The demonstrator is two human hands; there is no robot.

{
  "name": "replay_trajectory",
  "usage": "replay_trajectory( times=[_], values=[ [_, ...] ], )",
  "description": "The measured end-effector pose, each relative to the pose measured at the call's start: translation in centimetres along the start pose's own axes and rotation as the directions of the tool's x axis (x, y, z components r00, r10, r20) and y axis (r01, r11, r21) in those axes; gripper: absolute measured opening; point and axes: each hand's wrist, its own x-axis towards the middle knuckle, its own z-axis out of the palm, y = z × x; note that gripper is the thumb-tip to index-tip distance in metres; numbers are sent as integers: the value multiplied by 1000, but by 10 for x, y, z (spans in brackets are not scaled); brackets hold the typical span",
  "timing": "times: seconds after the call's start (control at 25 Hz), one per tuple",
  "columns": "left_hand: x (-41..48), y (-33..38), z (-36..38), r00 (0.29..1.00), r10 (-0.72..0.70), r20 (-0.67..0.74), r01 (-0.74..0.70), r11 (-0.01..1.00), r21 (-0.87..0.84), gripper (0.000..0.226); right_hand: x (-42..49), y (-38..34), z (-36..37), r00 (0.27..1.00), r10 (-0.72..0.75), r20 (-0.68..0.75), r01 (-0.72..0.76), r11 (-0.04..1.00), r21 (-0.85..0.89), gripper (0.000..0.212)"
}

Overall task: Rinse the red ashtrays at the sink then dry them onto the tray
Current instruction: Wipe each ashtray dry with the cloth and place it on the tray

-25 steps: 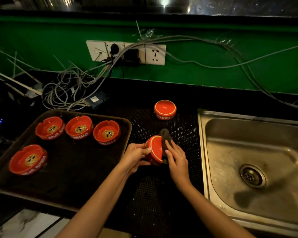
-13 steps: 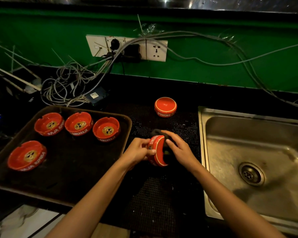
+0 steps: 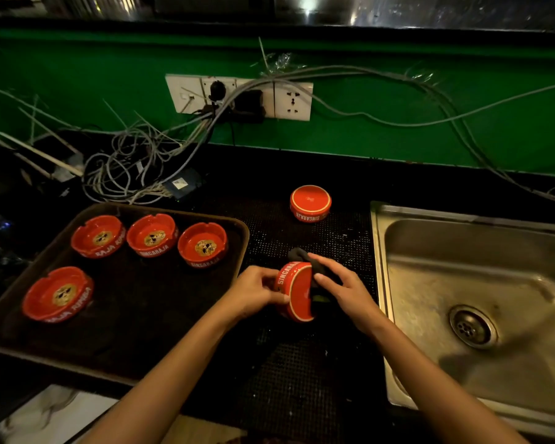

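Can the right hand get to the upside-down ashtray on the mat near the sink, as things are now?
Probably yes: only bare mat lies between the right hand and that upside-down ashtray. But it holds a dark cloth against the held ashtray.

The black counter [image 3: 302, 168] before me is carrying a brown tray [image 3: 141, 299] at left, an upturned ashtray [image 3: 310, 200] upper centre, tangled cables [image 3: 125, 168] upper left.

Green wall [image 3: 77, 78], white sockets [image 3: 292, 100], tangled cables [image 3: 125, 165], black counter [image 3: 302, 379]
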Motion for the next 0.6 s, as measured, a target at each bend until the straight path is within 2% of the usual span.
replay_trajectory(
  times=[0.12, 0.2, 0.24, 0.32, 0.4, 0.48, 0.56, 0.6],
  values=[
    [15, 25, -10, 986, -166, -9, 163, 955, 249, 31, 2, -10, 7, 998, -59, 31, 61, 996, -62, 41],
    [20, 38, -7, 986, -158, -58, 169, 923, 345, 22, 5, -17, 6, 991, -122, 49, 128, 979, -157, 42],
    [23, 37, -3, 987, -130, -91, 154, 925, 348, 23, 7, -19, 2, 990, -134, 33, 137, 976, -171, 42],
    [24, 26, 10, 980, -103, -170, 144, 958, 248, 32, 9, -24, -8, 991, -132, -19, 128, 979, -159, 40],
    [19, 17, 20, 974, -75, -213, 109, 983, 150, 38, 10, -27, -8, 983, -174, -52, 148, 933, -327, 38],
    [18, 15, 21, 978, -36, -206, 70, 984, 161, 41, 10, -29, 4, 971, -239, 12, 210, 829, -518, 35],
    [17, 16, 19, 977, -13, -215, 61, 974, 220, 44, 9, -26, 18, 953, -299, 49, 274, 780, -563, 32],
    [17, 14, 19, 975, -12, -223, 65, 971, 231, 45, 9, -22, 23, 950, -312, 10, 269, 802, -534, 30]
  ],
)
